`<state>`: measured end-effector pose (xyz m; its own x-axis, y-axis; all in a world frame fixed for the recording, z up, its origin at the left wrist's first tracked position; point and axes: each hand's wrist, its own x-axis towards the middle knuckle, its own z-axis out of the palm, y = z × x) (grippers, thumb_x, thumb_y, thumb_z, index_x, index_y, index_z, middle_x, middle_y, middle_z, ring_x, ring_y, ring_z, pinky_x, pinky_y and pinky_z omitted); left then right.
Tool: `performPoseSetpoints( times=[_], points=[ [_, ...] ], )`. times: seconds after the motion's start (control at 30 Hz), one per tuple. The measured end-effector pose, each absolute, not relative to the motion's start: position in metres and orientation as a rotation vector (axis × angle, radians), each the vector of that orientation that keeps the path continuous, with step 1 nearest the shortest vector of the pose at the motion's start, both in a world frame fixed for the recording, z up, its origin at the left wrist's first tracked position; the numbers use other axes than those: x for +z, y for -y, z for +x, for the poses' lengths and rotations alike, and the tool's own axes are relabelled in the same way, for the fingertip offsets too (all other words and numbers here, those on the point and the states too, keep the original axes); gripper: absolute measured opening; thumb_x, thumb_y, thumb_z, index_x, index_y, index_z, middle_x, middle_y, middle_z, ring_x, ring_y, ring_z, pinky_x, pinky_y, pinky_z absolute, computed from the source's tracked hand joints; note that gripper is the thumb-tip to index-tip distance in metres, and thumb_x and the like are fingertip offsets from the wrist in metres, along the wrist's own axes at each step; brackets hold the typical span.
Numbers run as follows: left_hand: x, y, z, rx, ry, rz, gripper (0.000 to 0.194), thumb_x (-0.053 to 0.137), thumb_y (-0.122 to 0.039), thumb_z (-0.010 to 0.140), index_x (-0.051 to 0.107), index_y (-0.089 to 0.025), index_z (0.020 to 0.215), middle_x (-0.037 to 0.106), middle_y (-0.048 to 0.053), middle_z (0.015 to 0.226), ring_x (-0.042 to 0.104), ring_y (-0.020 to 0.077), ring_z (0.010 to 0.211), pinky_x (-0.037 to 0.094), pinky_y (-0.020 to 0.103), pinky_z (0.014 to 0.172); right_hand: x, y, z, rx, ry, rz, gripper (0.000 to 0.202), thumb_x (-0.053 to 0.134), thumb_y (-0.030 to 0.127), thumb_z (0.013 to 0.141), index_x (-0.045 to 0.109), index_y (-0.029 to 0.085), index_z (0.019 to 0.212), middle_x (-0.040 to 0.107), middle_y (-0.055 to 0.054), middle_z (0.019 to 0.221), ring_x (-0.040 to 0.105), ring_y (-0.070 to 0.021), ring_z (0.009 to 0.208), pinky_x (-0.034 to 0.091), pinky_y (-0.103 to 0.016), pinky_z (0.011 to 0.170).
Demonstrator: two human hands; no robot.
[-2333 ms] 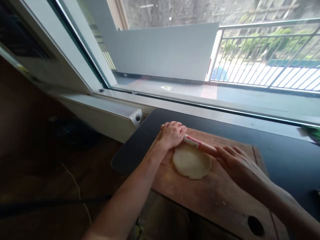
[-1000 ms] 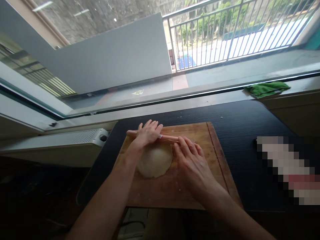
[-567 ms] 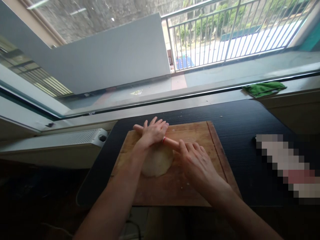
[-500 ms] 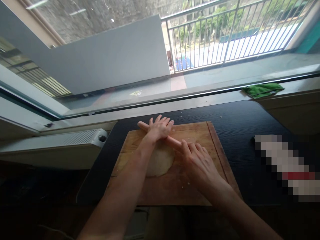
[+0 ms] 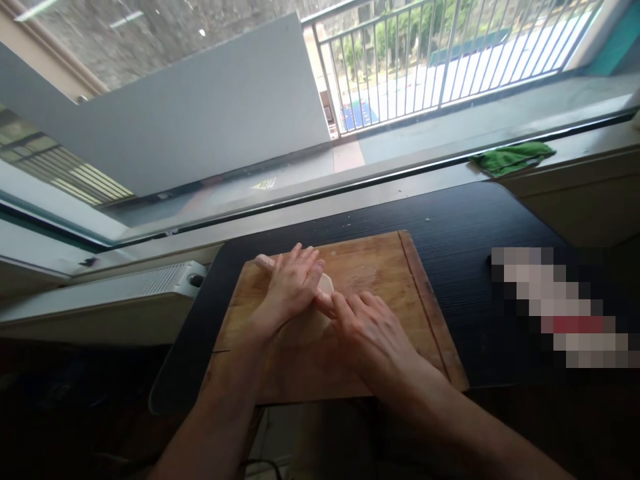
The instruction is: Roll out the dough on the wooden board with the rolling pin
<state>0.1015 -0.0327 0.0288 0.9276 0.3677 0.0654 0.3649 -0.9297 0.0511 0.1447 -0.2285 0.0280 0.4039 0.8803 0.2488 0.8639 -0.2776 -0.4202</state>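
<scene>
Left hand [image 5: 295,283]: fingers [image 5: 301,259] extended and slightly parted, laid over the rolling pin [image 5: 325,304] rather than wrapped round it. Right hand [image 5: 373,333]: fingers bent, with the foremost tips against the near-right end of the pin; how firmly they close on it cannot be told, since the undersides are hidden. The two hands lie near each other but apart, a short stretch of the pin showing between them.

The pin runs obliquely from far left to near right, its far-left end projecting beyond the left hand. Beneath it lies a flattened sheet of pale dough [image 5: 326,284]; a light edge shows on the far side of the pin, and a shaded portion on the near side, partly covered by the left hand and wrist. The dough rests near the middle of a wooden board [image 5: 373,263], which has a darker strip along its right side and a short dark line at its left.

The board lies on a black surface [image 5: 445,207] with rounded corners. To the right on this surface, a pixelated area [image 5: 565,303] conceals whatever is there. Beyond the far edge runs a pale window sill [image 5: 390,195], bearing a crumpled green cloth [image 5: 513,159] at far right. A white radiator [image 5: 150,283] stands to the left. Outside the glass are a grey panel [image 5: 210,120] and, farther right, a metal railing [image 5: 390,73].
</scene>
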Motion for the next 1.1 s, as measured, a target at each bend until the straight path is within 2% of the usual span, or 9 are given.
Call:
performPoseSetpoints(
  times=[0.13, 0.3, 0.43, 0.57, 0.67, 0.83, 1.0, 1.1],
  points=[
    [0.023, 0.038, 0.145, 0.201, -0.567, 3.046, 0.051, 0.019, -0.046, 0.095, 0.049, -0.022, 0.13, 0.043, 0.005, 0.14, 0.022, 0.0264, 0.136, 0.011, 0.056, 0.108, 0.026, 0.266, 0.142, 0.095, 1.38, -2.224, 0.027, 0.041, 0.021, 0.091, 0.051, 0.016, 0.116, 0.059, -0.007, 0.093, 0.052, -0.0198, 0.084, 0.042, -0.035, 0.077],
    [0.017, 0.046, 0.182, 0.18, -0.588, 2.997, 0.052, 0.016, -0.046, 0.096, 0.049, -0.024, 0.129, 0.046, 0.001, 0.138, 0.026, 0.0236, 0.134, 0.016, 0.053, 0.108, 0.031, 0.268, 0.142, 0.069, 1.324, -2.281, 0.03, 0.04, 0.017, 0.091, 0.052, 0.019, 0.118, 0.059, -0.008, 0.1, 0.053, -0.0209, 0.091, 0.043, -0.037, 0.081],
    [0.021, 0.039, 0.153, 0.043, -0.655, 3.036, 0.049, 0.018, -0.043, 0.096, 0.048, -0.024, 0.13, 0.044, 0.002, 0.14, 0.025, 0.0249, 0.134, 0.013, 0.054, 0.108, 0.029, 0.263, 0.132, 0.067, 1.402, -2.191, 0.053, 0.039, 0.009, 0.088, 0.032, 0.02, 0.139, 0.055, -0.009, 0.118, 0.049, -0.0212, 0.106, 0.042, -0.038, 0.09],
    [0.026, 0.034, 0.124, -0.022, -0.683, 3.074, 0.052, 0.018, -0.044, 0.095, 0.045, -0.02, 0.133, 0.041, 0.005, 0.141, 0.022, 0.0278, 0.135, 0.012, 0.055, 0.107, 0.019, 0.263, 0.117, 0.066, 1.462, -2.131, 0.062, 0.037, 0.005, 0.085, 0.019, 0.012, 0.144, 0.04, -0.012, 0.138, 0.035, -0.0235, 0.126, 0.031, -0.042, 0.105],
    [0.023, 0.045, 0.149, 0.006, -0.634, 3.066, 0.054, 0.018, -0.047, 0.095, 0.046, -0.02, 0.132, 0.044, 0.004, 0.139, 0.024, 0.0279, 0.134, 0.012, 0.056, 0.107, 0.012, 0.263, 0.12, 0.045, 1.427, -2.186, 0.059, 0.039, 0.01, 0.087, 0.023, 0.01, 0.143, 0.039, -0.014, 0.139, 0.033, -0.025, 0.128, 0.028, -0.044, 0.107],
    [0.019, 0.07, 0.197, 0.084, -0.585, 3.065, 0.05, 0.02, -0.044, 0.095, 0.047, -0.02, 0.13, 0.047, 0.004, 0.137, 0.027, 0.0248, 0.133, 0.017, 0.053, 0.107, 0.006, 0.268, 0.137, -0.001, 1.335, -2.321, 0.052, 0.042, 0.014, 0.087, 0.036, 0.012, 0.138, 0.044, -0.016, 0.136, 0.034, -0.028, 0.128, 0.033, -0.048, 0.104],
    [0.022, 0.053, 0.143, 0.077, -0.641, 3.104, 0.052, 0.018, -0.042, 0.095, 0.047, -0.019, 0.132, 0.047, 0.006, 0.137, 0.027, 0.0288, 0.133, 0.015, 0.058, 0.106, 0.012, 0.272, 0.124, 0.074, 1.428, -2.204, 0.065, 0.035, 0.006, 0.085, 0.016, 0.015, 0.146, 0.034, -0.01, 0.144, 0.025, -0.0238, 0.134, 0.026, -0.046, 0.109],
    [0.024, 0.041, 0.108, 0.098, -0.618, 3.16, 0.052, 0.02, -0.04, 0.095, 0.047, -0.017, 0.133, 0.042, 0.008, 0.141, 0.025, 0.0292, 0.134, 0.014, 0.054, 0.107, 0.017, 0.271, 0.115, 0.131, 1.505, -2.134, 0.066, 0.032, 0.004, 0.084, 0.013, 0.015, 0.146, 0.029, -0.009, 0.147, 0.022, -0.0231, 0.135, 0.024, -0.045, 0.11]
  ],
)
